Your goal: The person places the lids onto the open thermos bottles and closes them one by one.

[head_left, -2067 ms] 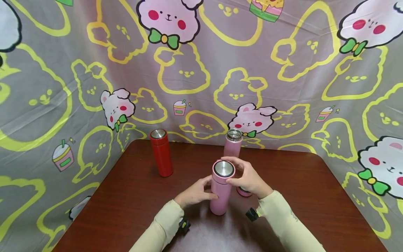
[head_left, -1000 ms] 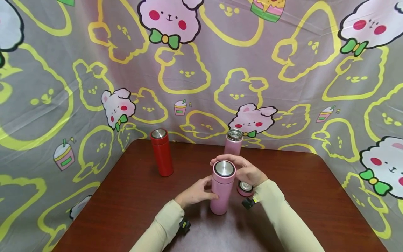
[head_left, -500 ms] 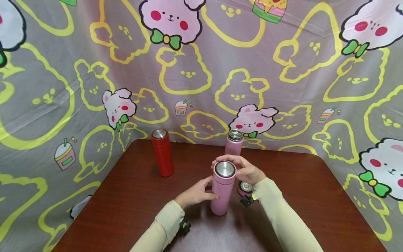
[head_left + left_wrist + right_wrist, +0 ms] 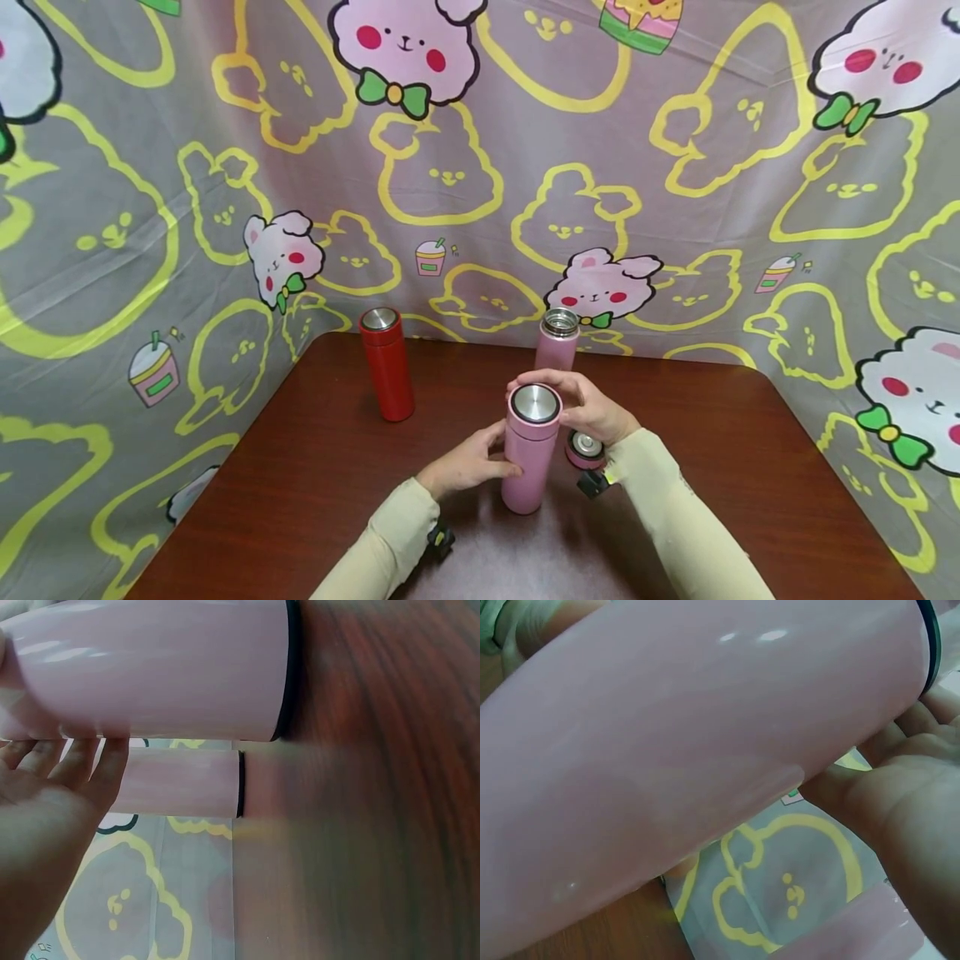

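A: What do we see at the largest scale?

B: We see a printed cloth backdrop [image 4: 517,142] and, before it, a dark wooden table [image 4: 712,467]. Near its front middle appears to stand the closed pink bottle [image 4: 525,471]. Farther back, well apart, we mark a red bottle [image 4: 388,371] and an open pink bottle [image 4: 555,348], its steel mouth bare.

A: How do we judge this two-handed hold best done?

B: We would steady the body from low down, wrap the lid [image 4: 536,402] evenly, and let neither hand tip the base.

A: And the pose of each hand?

B: We find the left hand [image 4: 468,458] gripping the body, thumb across the near side, fingers behind. The right hand [image 4: 596,410] sits higher, fingers curved behind the lid, thumb against the near right side; how firmly it presses, we cannot tell.

A: The smallest item?

B: We note a loose cap [image 4: 587,450] lying just right of the held bottle, partly below the right hand.
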A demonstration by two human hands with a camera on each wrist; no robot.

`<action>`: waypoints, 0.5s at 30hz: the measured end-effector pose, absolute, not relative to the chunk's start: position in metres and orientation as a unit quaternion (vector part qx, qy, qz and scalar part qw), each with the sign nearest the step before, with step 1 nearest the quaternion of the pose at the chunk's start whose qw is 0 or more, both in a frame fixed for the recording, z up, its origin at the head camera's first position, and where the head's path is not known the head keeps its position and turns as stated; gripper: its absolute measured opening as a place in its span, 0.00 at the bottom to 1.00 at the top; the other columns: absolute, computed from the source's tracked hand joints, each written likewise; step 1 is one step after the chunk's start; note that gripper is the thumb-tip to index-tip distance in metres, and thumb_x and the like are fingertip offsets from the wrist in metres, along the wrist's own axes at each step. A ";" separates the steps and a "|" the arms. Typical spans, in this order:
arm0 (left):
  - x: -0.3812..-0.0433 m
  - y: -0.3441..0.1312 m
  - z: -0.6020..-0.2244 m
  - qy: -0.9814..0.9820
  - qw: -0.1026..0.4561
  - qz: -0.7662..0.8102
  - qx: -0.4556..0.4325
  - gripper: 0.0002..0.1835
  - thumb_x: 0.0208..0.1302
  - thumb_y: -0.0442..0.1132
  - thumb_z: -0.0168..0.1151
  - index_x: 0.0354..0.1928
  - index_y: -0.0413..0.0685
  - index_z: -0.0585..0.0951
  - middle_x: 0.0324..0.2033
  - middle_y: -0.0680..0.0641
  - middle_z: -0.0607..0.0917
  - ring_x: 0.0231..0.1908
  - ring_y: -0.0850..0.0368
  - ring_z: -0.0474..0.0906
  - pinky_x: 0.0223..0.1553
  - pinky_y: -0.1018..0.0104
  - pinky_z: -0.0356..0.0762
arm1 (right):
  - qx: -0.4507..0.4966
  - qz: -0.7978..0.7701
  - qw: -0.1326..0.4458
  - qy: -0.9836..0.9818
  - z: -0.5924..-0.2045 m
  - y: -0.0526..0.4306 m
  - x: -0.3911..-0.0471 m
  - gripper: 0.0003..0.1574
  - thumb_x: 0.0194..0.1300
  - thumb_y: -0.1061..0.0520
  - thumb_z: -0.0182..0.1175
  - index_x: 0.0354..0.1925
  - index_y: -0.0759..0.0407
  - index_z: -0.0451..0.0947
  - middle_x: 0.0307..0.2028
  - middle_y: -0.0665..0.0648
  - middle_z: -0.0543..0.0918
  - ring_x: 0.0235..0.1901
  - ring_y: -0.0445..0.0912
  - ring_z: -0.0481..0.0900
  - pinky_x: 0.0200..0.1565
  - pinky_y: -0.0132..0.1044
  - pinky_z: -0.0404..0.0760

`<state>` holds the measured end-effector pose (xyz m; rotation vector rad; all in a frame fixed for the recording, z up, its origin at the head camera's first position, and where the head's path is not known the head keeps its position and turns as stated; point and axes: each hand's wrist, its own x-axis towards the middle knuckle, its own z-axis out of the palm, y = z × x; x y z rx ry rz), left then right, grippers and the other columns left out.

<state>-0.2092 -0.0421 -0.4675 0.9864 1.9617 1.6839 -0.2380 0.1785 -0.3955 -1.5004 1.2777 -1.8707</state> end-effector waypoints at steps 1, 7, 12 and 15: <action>-0.209 -0.042 -0.468 0.695 0.188 0.601 0.348 0.37 0.59 0.29 0.63 0.69 0.40 0.59 0.60 0.42 0.72 0.59 0.55 0.69 0.57 0.63 0.69 | -0.535 -0.673 0.206 0.468 -0.395 0.179 -0.236 0.38 0.65 0.58 0.58 0.65 0.75 0.55 0.61 0.66 0.70 0.62 0.57 0.66 0.60 0.50 0.67; -0.209 -0.041 -0.467 0.693 0.197 0.604 0.341 0.38 0.58 0.26 0.63 0.69 0.38 0.58 0.62 0.39 0.70 0.60 0.50 0.67 0.58 0.55 0.67 | -0.506 -0.665 0.155 0.528 -0.391 0.181 -0.226 0.39 0.64 0.56 0.61 0.64 0.75 0.58 0.60 0.68 0.70 0.60 0.55 0.68 0.59 0.47 0.69; -0.208 -0.041 -0.468 0.697 0.189 0.598 0.347 0.37 0.60 0.29 0.63 0.69 0.43 0.59 0.61 0.43 0.70 0.60 0.53 0.67 0.58 0.57 0.67 | -0.476 -0.654 0.111 0.578 -0.391 0.183 -0.218 0.40 0.62 0.52 0.63 0.64 0.73 0.61 0.60 0.70 0.70 0.58 0.55 0.71 0.58 0.47 0.70; -0.208 -0.042 -0.468 0.694 0.183 0.601 0.352 0.36 0.60 0.30 0.64 0.68 0.43 0.61 0.60 0.43 0.72 0.59 0.53 0.69 0.58 0.58 0.68 | -0.465 -0.648 0.099 0.595 -0.391 0.184 -0.214 0.40 0.62 0.52 0.63 0.64 0.72 0.61 0.60 0.68 0.70 0.57 0.55 0.72 0.57 0.46 0.71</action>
